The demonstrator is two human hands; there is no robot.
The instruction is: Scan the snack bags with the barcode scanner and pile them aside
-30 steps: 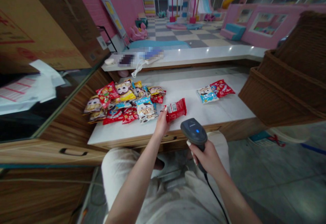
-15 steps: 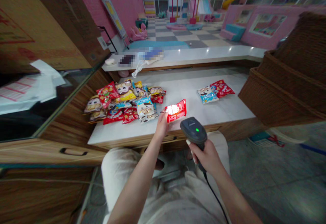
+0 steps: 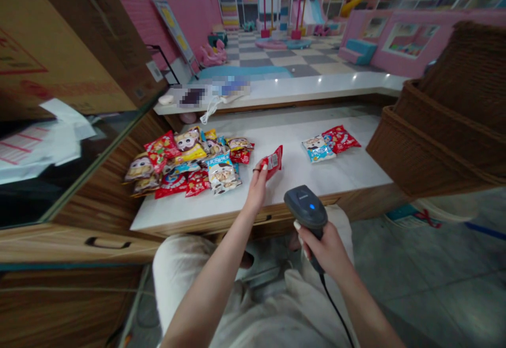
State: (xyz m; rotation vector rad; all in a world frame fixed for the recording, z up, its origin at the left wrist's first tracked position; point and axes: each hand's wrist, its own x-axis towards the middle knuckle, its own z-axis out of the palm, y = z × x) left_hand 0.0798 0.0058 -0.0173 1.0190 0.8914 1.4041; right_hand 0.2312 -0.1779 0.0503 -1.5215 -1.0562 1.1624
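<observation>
The red packet [image 3: 274, 162] is glossy, crinkled plastic film, the scanner [image 3: 306, 206] dark matt plastic, the bench [image 3: 282, 132] smooth and faintly shiny, its front panel [image 3: 363, 199] wood-grained, the basket [image 3: 443, 132] rough and woven, the box [image 3: 59, 37] matt cardboard.

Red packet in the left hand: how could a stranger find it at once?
Find the white counter, with a packet pile at left and two packets at right. Between them, the left hand holds the red packet. Unlike its neighbours, it is gripped, showing a white label.
</observation>
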